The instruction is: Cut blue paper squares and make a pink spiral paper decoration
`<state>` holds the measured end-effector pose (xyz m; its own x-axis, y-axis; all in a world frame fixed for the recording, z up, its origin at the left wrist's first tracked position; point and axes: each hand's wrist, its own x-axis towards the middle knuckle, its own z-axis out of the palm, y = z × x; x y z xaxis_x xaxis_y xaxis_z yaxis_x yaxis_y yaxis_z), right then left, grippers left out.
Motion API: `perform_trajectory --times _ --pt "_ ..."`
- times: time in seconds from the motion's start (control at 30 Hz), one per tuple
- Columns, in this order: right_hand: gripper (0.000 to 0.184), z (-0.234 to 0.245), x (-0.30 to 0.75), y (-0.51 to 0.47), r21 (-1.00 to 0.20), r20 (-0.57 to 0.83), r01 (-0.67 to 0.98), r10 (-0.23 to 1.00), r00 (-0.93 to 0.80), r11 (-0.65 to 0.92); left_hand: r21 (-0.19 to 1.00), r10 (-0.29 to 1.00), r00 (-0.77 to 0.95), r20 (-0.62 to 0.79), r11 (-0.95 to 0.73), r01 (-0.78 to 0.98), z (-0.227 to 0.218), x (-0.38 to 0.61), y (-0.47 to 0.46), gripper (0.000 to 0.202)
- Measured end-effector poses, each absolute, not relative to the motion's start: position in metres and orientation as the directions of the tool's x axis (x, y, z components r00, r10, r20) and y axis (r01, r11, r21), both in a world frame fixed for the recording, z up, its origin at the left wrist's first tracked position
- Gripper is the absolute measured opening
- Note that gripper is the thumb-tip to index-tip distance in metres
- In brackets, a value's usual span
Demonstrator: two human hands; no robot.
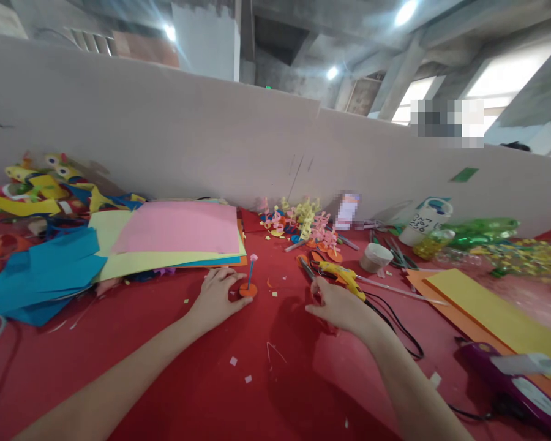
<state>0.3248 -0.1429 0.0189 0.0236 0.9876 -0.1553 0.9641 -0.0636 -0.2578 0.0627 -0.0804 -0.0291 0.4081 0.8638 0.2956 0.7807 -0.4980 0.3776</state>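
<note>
My left hand [217, 297] rests on the red table [239, 392] with its fingers curled against a small orange foam disc [248, 290]. A thin blue stick with a pink tip [251, 269] stands upright on that disc. My right hand [335, 304] lies palm down a little to the right, its fingers closed near a red piece I cannot make out. Just beyond it lies a yellow glue gun [342, 277] with a black cord [397, 324] trailing toward me.
Pink, yellow and blue foam sheets [174, 236] are stacked at the left. Several finished small paper flowers [303, 223] stand at the back. A tape roll [375, 257], a white cup [425, 222], yellow and orange sheets [491, 309] and a purple tool [509, 380] lie at the right.
</note>
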Motion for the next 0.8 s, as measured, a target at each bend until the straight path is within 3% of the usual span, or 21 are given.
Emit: perform_trajectory --times 0.17,0.3,0.43,0.57,0.67,0.8 --pt "0.02 0.011 0.325 -0.138 -0.185 -0.132 0.975 0.986 0.099 -0.123 0.375 0.858 0.402 0.318 -0.504 0.778 -0.03 0.063 -0.081 0.04" --pt "0.015 0.008 0.307 -0.135 -0.233 0.019 0.968 0.995 0.098 -0.091 0.375 0.858 0.412 0.306 -0.506 0.777 -0.025 0.061 -0.083 0.044" --pt "0.017 0.003 0.285 -0.134 -0.341 0.244 0.915 0.96 -0.136 0.216 0.4 0.825 0.446 0.347 -0.56 0.726 -0.017 0.051 -0.089 0.038" --pt "0.034 0.0 0.265 -0.144 -0.324 0.439 0.786 0.82 -0.367 0.526 0.432 0.815 0.413 0.406 -0.57 0.699 -0.01 0.028 -0.092 0.02" --pt "0.038 0.001 0.251 -0.158 -0.277 0.481 0.658 0.693 -0.537 0.701 0.417 0.83 0.367 0.421 -0.536 0.734 -0.004 0.004 -0.089 0.026" --pt "0.026 0.002 0.232 -0.176 -0.17 0.484 0.567 0.57 -0.664 0.806 0.382 0.854 0.342 0.391 -0.489 0.784 0.003 -0.028 -0.085 0.034"
